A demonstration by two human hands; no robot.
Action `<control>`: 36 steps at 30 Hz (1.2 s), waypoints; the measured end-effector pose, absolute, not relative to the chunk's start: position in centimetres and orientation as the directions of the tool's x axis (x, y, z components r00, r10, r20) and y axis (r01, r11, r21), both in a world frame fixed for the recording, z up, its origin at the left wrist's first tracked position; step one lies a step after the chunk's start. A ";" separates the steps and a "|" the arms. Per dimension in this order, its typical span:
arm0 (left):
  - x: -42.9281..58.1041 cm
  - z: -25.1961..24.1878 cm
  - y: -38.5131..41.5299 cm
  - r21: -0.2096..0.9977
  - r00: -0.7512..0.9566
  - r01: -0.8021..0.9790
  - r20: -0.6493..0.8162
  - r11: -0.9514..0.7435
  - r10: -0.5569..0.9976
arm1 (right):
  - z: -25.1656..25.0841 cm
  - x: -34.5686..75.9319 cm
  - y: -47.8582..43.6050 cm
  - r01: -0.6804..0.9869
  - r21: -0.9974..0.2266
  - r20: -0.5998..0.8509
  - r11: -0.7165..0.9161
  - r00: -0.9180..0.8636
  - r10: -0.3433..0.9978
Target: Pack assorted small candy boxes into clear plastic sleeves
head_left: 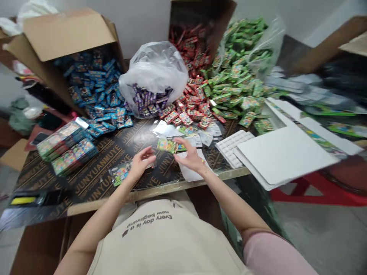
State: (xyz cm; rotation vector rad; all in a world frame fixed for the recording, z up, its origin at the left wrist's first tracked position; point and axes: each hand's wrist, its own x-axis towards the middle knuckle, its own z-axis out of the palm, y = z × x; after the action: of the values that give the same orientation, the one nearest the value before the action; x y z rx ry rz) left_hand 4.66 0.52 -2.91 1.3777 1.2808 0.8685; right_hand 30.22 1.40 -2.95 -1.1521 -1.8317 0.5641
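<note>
My right hand (191, 156) pinches a small green printed packet (167, 145) by its right end, just above the table. To the left of it, my left hand (141, 163) has curved fingers apart from one another, and no object shows between them. Under and beside the left hand lies a flat printed plastic bag (120, 173), partly covered by that hand. A white sheet of paper (190, 172) lies below my right hand. Some flat printed cards (197, 135) are spread just behind it.
Blue packets (97, 88) spill from a carton (69, 34). A plastic bag (156, 68) holds purple packets. Red packets (197, 99) and green packets (237, 80) form heaps at the back. Stacked packets (74, 152) stand left; white card sheets (286, 152) overhang the right edge.
</note>
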 end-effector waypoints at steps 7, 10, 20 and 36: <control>3.7 -1.7 0.2 0.876 0.406 0.066 -0.462 0.478 0.789 | -1.4 26.3 1.0 0.101 -0.889 0.303 0.446 -0.600 0.740; 3.6 -2.3 -0.5 0.848 0.231 -0.078 -0.496 0.524 0.837 | -1.8 25.3 1.3 0.221 -0.805 0.342 0.550 -0.585 0.735; -0.9 -5.0 -0.4 0.719 0.152 0.687 -0.001 -0.105 0.988 | -6.4 23.9 2.1 0.529 -0.585 0.474 0.615 -0.392 0.789; -2.5 -6.8 -1.0 0.666 0.351 0.683 0.058 -0.298 0.935 | -7.1 22.6 2.5 0.036 -0.966 0.180 0.254 -0.612 0.770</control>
State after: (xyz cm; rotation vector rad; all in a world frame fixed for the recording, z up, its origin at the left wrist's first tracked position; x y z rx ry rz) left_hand -2.47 -0.96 -6.78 2.0752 1.4036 0.6053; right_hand 22.61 2.51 -7.09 -0.7327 -1.8646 1.4113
